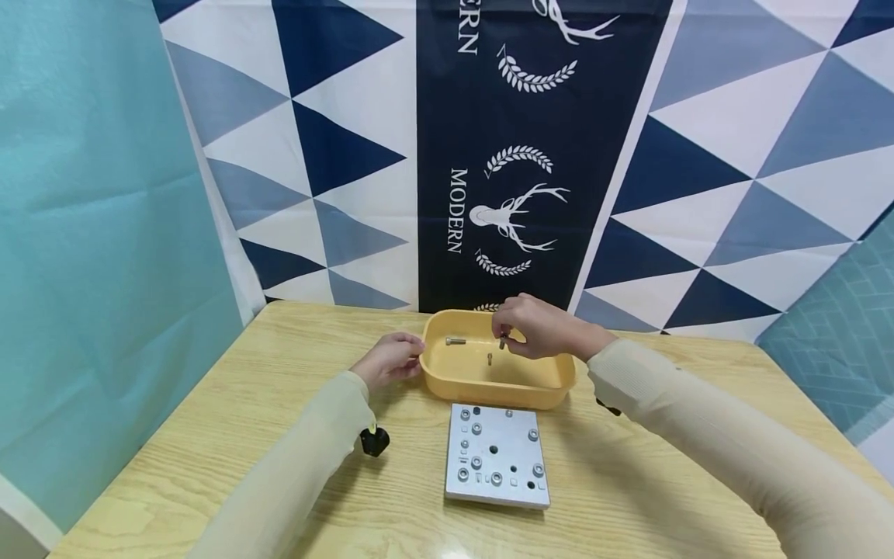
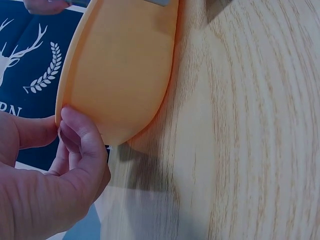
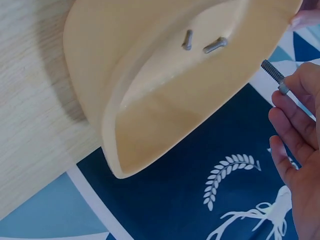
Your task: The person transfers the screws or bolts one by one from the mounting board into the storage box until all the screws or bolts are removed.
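A yellow plastic basin point(image 1: 489, 394) stands at the back of the table. My left hand point(image 1: 388, 359) pinches its left rim between thumb and fingers, as the left wrist view point(image 2: 65, 165) also shows. Over the basin's right half, my right hand point(image 1: 538, 326) pinches a bolt point(image 3: 272, 72) by its head end, threaded shank sticking out. Two more bolts lie on the basin floor: a longer one point(image 1: 455, 341) to the left and a small one point(image 1: 490, 359) near the middle. In front of the basin lies a silver metal plate point(image 1: 504, 435) with several socket-head bolts and a few dark holes.
The wooden table point(image 1: 391, 497) runs up to a patterned cloth point(image 1: 349, 140) hanging behind it. A teal curtain point(image 1: 105, 233) hangs on the left. Black wrist devices show under both sleeves, the left one point(image 1: 375, 441) close to the tabletop.
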Demonstrator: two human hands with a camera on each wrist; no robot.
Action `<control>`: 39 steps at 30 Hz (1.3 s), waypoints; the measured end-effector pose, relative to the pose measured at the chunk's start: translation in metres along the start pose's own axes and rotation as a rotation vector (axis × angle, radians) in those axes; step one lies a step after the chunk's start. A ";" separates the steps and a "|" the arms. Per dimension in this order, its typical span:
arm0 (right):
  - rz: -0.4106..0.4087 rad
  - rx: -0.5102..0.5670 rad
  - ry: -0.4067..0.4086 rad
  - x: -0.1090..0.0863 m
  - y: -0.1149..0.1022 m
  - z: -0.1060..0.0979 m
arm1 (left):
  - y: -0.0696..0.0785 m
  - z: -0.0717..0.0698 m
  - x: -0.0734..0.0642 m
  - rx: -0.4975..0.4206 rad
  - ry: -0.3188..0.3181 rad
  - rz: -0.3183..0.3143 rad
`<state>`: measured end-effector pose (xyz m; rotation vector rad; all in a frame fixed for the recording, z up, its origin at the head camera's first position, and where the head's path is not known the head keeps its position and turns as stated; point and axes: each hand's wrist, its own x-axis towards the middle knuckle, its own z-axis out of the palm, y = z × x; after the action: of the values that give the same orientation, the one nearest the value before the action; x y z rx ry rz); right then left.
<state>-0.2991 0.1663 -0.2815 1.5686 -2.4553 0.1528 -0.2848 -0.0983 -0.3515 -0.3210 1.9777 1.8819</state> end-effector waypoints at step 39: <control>-0.025 -0.008 -0.040 -0.006 -0.005 0.009 | -0.001 0.001 -0.001 0.002 -0.019 0.017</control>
<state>-0.2934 0.1676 -0.2914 1.6137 -2.4620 0.1082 -0.2835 -0.0979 -0.3517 -0.2847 1.9759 1.8862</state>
